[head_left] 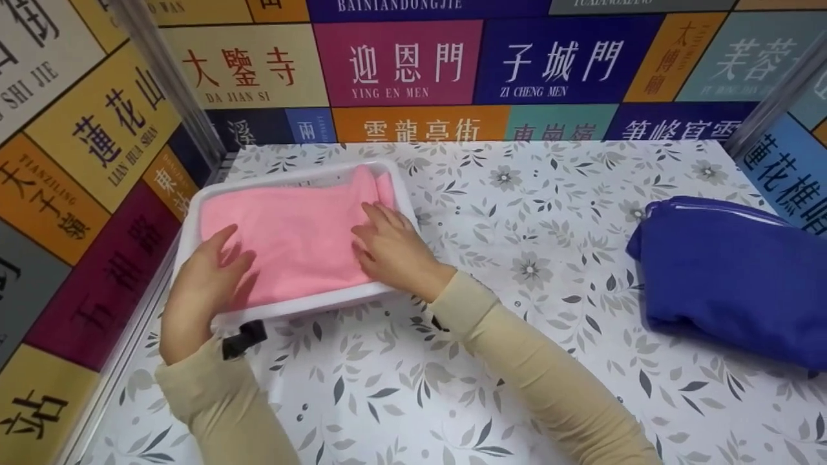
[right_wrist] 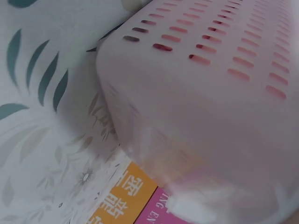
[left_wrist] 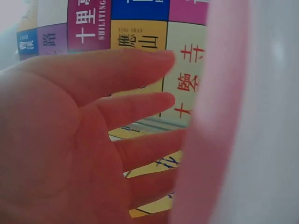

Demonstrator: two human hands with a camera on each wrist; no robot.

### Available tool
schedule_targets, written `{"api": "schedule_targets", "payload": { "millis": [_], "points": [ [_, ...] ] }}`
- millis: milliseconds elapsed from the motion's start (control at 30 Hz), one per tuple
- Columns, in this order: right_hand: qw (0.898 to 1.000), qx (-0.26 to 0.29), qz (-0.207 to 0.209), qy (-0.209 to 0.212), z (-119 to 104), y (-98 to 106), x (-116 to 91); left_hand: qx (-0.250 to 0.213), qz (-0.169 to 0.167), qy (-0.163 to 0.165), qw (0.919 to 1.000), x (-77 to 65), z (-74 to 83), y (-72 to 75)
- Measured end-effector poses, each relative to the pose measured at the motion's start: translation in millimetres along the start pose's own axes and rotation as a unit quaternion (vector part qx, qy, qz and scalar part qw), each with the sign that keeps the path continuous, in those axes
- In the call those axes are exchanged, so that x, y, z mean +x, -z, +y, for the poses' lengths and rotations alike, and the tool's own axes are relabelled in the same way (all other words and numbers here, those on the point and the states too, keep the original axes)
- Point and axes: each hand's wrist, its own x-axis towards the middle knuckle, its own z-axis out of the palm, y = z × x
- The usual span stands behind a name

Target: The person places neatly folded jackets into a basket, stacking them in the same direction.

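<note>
A white plastic basket (head_left: 310,308) stands at the left of the table, with a folded pink cloth (head_left: 291,242) spread inside it. Over the basket's left side is my left hand (head_left: 197,290), its fingers spread at the cloth's near left part. In the left wrist view the left hand (left_wrist: 79,135) shows its palm and extended fingers, with nothing gripped. My right hand (head_left: 400,252) reaches over the right rim, its fingertips resting on the cloth beside a raised fold. In the right wrist view the slotted basket wall (right_wrist: 210,107) hides most of that hand.
A folded dark blue cloth bundle (head_left: 736,278) lies at the right of the table. White paper with a grey leaf and flower print covers the tabletop (head_left: 530,361). Colourful panels with Chinese lettering (head_left: 400,64) wall in the back and sides.
</note>
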Motion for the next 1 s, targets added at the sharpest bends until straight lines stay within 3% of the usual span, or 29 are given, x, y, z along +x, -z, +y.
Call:
{"api": "schedule_targets", "payload": {
  "millis": [167, 300, 433, 733, 1000],
  "points": [
    [0.999, 0.023, 0.028, 0.036, 10.2, 8.1, -13.1, 0.041, 0.032, -0.04, 0.9978, -4.7, 14.5, -0.3],
    [0.998, 0.032, 0.039, 0.034, 18.9, 15.4, -25.5, 0.057, 0.051, -0.069, 0.9947, -6.9, 25.3, -3.0],
    [0.998, 0.052, 0.046, 0.01, 26.5, 25.2, -37.6, 0.062, 0.059, -0.081, 0.9931, -5.8, 35.6, -8.8],
    [0.985, 0.128, 0.117, -0.01, 49.8, 49.3, -61.1, 0.075, 0.079, -0.113, 0.9876, 3.7, 62.1, -30.7],
    [0.978, 0.153, 0.123, -0.071, 76.6, 74.4, -91.3, 0.065, 0.109, -0.172, 0.9768, 3.6, 86.1, -54.4]
  ]
}}
